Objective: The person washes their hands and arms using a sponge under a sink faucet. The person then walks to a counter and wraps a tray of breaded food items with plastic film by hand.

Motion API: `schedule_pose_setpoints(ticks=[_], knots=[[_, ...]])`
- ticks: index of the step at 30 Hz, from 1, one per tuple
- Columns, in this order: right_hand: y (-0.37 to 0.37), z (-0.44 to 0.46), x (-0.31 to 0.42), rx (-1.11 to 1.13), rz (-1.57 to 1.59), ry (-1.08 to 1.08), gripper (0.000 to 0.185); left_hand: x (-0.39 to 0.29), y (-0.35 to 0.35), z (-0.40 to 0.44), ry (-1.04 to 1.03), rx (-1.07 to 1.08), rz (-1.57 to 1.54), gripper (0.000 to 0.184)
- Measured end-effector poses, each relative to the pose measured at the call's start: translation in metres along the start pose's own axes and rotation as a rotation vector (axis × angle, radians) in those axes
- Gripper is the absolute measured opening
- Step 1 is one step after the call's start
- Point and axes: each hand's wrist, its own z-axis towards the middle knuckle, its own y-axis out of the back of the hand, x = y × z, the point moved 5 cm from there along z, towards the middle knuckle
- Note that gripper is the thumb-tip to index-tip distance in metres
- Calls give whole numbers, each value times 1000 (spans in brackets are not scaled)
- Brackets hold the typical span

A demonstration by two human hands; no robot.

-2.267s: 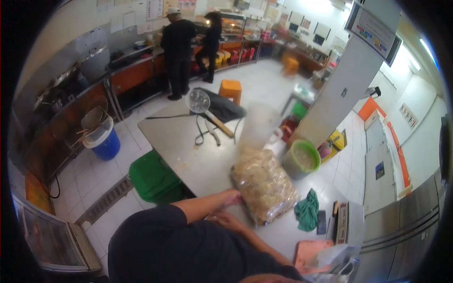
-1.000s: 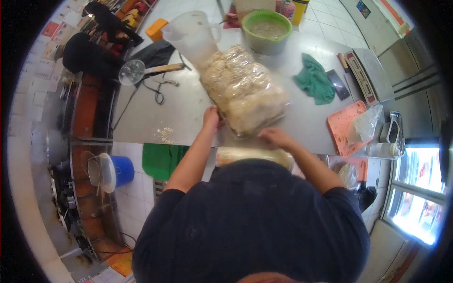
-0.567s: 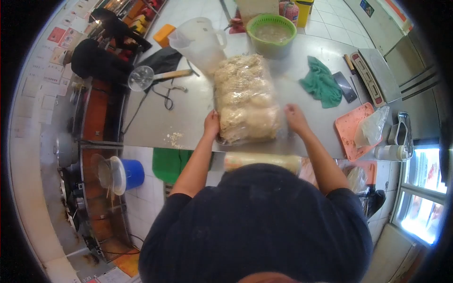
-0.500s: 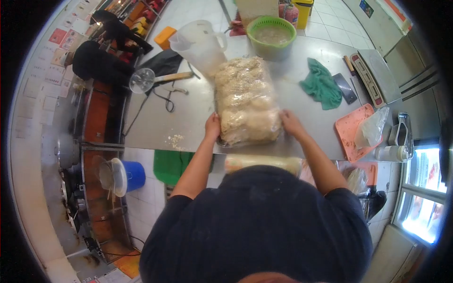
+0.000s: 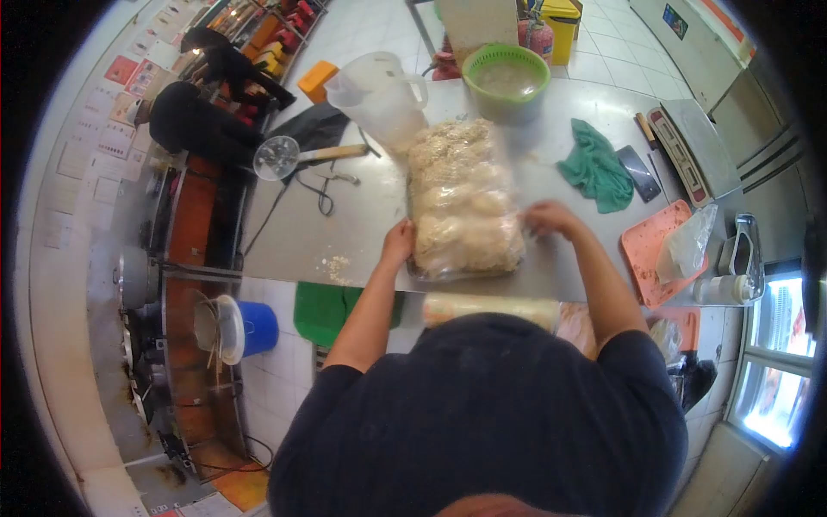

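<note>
A tray of pale, crumb-coated food pieces (image 5: 465, 194), covered in clear plastic wrap, lies on the steel table in front of me. My left hand (image 5: 398, 242) is closed at the tray's left edge, fingers curled against the wrapped side. Just off the tray's right edge is my right hand (image 5: 551, 219), its fingers bent downward and blurred; whether they pinch the wrap cannot be made out. Between the table edge and my body lies a roll of plastic wrap (image 5: 491, 308), partly hidden by my shirt.
Behind the tray stand a plastic jug (image 5: 370, 95) and a green basin (image 5: 508, 82). A strainer (image 5: 277, 158) lies left. To the right are a green cloth (image 5: 596, 168), a cleaver (image 5: 637, 172), a scale (image 5: 676, 146) and a pink tray (image 5: 646, 246). Two people work at far left.
My right hand has lifted off the tray's right side and moved a little outward. My left hand stays at the left edge. The whole view has shifted slightly.
</note>
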Motion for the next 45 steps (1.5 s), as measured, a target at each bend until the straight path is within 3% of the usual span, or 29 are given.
schedule_pose_setpoints(ticks=[2, 3, 5, 6, 8, 9, 11, 13, 15, 18, 19, 20, 21, 22, 24, 26, 29, 31, 32, 34, 35, 38, 40, 41, 42, 44, 45], knots=[[36, 26, 12, -360, 63, 27, 33, 14, 2, -3, 16, 7, -64, 38], [41, 44, 7, -359, 61, 29, 33, 18, 2, -6, 31, 11, -132, 39], [56, 57, 29, -881, -541, 659, 33, 19, 11, -26, 58, -67, -97, 39], [55, 61, 36, -885, -537, 668, 33, 21, 19, -39, 88, -141, -59, 39], [45, 75, 53, -802, -833, 467, 39, 24, 28, -67, 135, -171, -72, 40], [43, 75, 59, -803, -831, 479, 39, 28, 33, -83, 151, -157, -115, 39], [40, 78, 61, -692, -815, 242, 37, 37, 42, -121, 158, -136, -145, 37], [37, 78, 63, -665, -954, 302, 33, 55, 54, -163, 113, -122, -183, 36], [43, 105, 39, -715, -896, 296, 28, 78, 69, -203, 103, -149, -246, 36], [31, 89, 47, -620, -1062, 357, 24, 129, 82, -279, 420, -7, 110, 35], [30, 87, 45, -613, -1075, 406, 23, 145, 84, -303, 488, 24, 96, 33], [29, 86, 39, -575, -1107, 403, 23, 190, 74, -329, 453, -3, 112, 34], [27, 87, 35, -543, -1142, 400, 23, 216, 68, -353, 561, 58, 149, 34], [24, 82, 31, -548, -1144, 457, 23, 214, 71, -375, 652, 106, 162, 33], [20, 72, 30, -513, -1205, 516, 24, 256, 55, -416, 643, 132, 190, 30], [19, 60, 31, -451, -1292, 538, 24, 253, 52, -436, 616, 211, 272, 30], [25, 35, 34, -385, -1309, 449, 25, 227, 56, -429, 660, 151, 206, 30], [51, 29, 23, -478, -534, 281, 26, 219, 55, -412, 640, 94, 129, 30], [53, 29, 22, -471, -546, 288, 26, 214, 54, -405, 617, 49, 67, 31], [68, 29, 11, -468, 390, 370, 29, 195, 54, -389, 616, 57, 37, 31], [65, 21, 22, -464, 378, 368, 29, 188, 52, -381, 605, 69, 19, 32], [24, -33, 92, -594, 634, 637, 33, 186, 37, -367, 604, 202, 27, 33], [-30, -46, 118, -716, 464, 690, 33, 196, 23, -362, 589, 269, 66, 34], [-76, -49, 130, -485, 373, 753, 38, 205, 14, -359, 575, 333, 109, 36], [-109, -70, 143, -490, 374, 751, 38, 215, 8, -355, 572, 337, 112, 36], [-187, -120, 192, -124, -640, 1003, 51, 232, -6, -354, 536, 481, 190, 39], [-191, -119, 195, -111, -641, 1002, 51, 230, -4, -354, 546, 483, 183, 39]])
